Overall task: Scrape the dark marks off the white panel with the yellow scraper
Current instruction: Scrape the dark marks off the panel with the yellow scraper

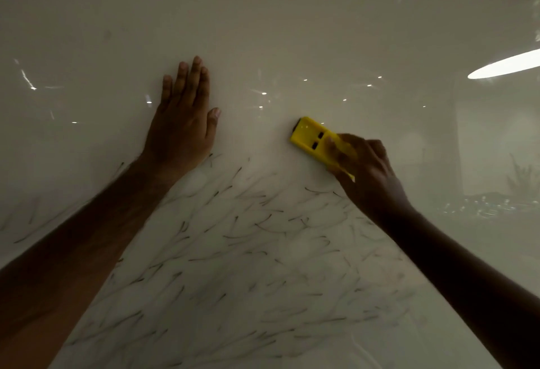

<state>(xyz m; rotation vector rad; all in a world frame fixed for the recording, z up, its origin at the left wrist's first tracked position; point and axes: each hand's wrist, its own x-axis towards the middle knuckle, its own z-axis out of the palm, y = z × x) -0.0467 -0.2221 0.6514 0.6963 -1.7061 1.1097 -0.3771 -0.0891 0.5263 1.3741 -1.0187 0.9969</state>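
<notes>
While left hand (pixel 184 123) lies flat on white panel (pixel 292 32), right hand (pixel 365 170) grips yellow scraper (pixel 314 139) above dark marks (pixel 248 251).

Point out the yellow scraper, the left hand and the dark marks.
yellow scraper (pixel 312 137): head view, its yellow body.
left hand (pixel 182 126): head view, back of the hand.
dark marks (pixel 263 227): head view, one curved streak.

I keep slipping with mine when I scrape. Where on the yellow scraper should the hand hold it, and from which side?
Probably the rear half of the yellow scraper, taken from behind as the right hand does. Its dark blade end points up-left, away from the wrist, so fingers stay clear of it. The left hand lies flat on the white panel.
</notes>
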